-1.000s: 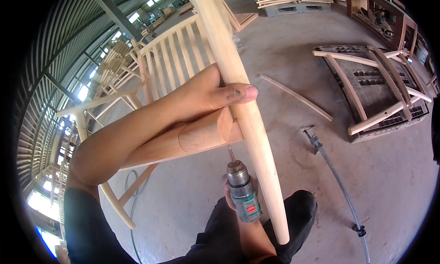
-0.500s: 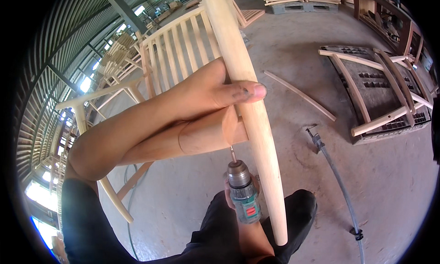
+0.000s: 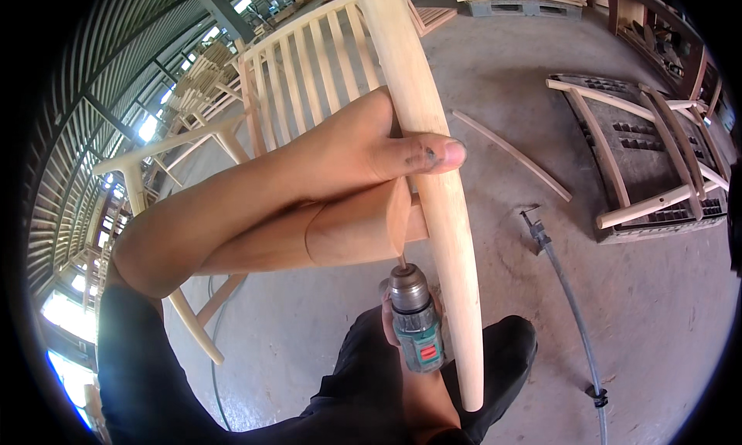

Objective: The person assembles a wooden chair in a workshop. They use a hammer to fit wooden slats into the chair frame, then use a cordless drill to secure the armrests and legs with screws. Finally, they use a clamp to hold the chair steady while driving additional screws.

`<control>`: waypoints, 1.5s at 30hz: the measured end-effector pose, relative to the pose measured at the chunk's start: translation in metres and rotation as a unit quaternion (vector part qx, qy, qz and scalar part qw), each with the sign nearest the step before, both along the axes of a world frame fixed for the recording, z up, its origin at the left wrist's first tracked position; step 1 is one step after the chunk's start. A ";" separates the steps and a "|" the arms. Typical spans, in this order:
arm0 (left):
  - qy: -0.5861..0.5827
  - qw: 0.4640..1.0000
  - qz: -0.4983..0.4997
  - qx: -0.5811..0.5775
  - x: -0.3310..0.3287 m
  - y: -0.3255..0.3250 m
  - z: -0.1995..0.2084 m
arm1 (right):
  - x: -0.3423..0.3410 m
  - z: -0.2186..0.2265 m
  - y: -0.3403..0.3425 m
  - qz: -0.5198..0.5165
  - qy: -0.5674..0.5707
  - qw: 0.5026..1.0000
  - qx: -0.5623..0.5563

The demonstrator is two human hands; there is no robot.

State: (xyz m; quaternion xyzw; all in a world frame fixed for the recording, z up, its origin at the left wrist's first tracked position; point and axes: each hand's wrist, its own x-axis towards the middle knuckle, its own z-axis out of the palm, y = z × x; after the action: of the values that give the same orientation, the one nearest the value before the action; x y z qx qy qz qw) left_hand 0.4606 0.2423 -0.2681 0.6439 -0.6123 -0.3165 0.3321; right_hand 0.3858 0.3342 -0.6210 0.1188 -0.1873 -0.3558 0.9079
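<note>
A long pale rounded wooden post (image 3: 444, 229) runs down the middle of the view. A wide brown wooden rail (image 3: 352, 232) meets it from the left, with a gap beside their joint where a narrower tenon-like part shows. My left hand (image 3: 413, 153) is wrapped round the post just above the joint, thumb across its front, fingers hidden behind; my left forearm lies along the rail. Below, my right hand (image 3: 389, 321) grips a green and grey cordless drill (image 3: 417, 325), mostly hidden behind it. The drill points upward, its bit touching the rail's lower edge near the post.
A slatted wooden frame (image 3: 309, 66) stands behind, joined to a curved armrest (image 3: 174, 144) at left. On the floor lie a thin wooden strip (image 3: 514, 155), a hose with an air nozzle (image 3: 560, 275), and a pallet (image 3: 630, 230) bearing wooden frame parts. Stacked parts sit at the back.
The drill's chuck has come closer to the rail, and less of the bit shows. My left hand keeps its hold on the post. The whole view has shifted slightly.
</note>
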 end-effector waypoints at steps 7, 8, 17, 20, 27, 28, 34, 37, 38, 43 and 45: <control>0.001 1.000 -0.007 -0.015 0.000 0.004 -0.006 | -0.001 -0.015 -0.001 0.027 -0.008 0.999 -0.025; 0.004 1.000 -0.002 -0.016 0.002 0.007 -0.008 | -0.008 0.001 0.002 0.052 0.002 0.999 0.014; -0.017 0.999 -0.026 -0.022 0.003 0.006 -0.008 | 0.001 -0.003 -0.002 -0.012 0.000 0.999 -0.043; -0.016 1.000 -0.018 -0.018 0.001 0.008 -0.007 | -0.003 0.016 -0.005 -0.018 0.002 0.999 -0.033; -0.024 0.999 -0.013 -0.018 -0.002 0.009 -0.010 | -0.008 0.028 -0.007 0.021 -0.014 1.000 0.002; -0.027 0.999 -0.008 -0.018 -0.004 0.010 -0.011 | -0.008 0.027 -0.003 0.018 0.000 0.999 0.031; -0.046 0.998 -0.014 -0.031 0.001 0.010 -0.017 | -0.008 0.024 -0.012 0.043 -0.033 0.998 -0.020; -0.048 0.998 -0.015 -0.025 -0.001 0.008 -0.014 | -0.004 0.009 -0.012 0.083 -0.014 0.996 0.004; -0.047 0.999 -0.013 -0.021 -0.002 0.010 -0.014 | -0.004 0.007 -0.014 0.092 -0.019 0.996 -0.002; -0.008 1.000 -0.012 -0.024 -0.004 0.011 -0.018 | -0.005 0.010 -0.016 0.094 -0.046 0.994 0.005; -0.028 0.999 -0.017 -0.025 -0.002 0.010 -0.014 | -0.007 0.012 -0.013 0.103 -0.056 0.993 0.010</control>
State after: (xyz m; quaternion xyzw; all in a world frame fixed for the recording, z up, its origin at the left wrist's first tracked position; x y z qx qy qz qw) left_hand 0.4584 0.2522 -0.2824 0.6337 -0.6400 -0.2887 0.3248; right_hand 0.3783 0.3214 -0.6087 0.1664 -0.2213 -0.2554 0.9264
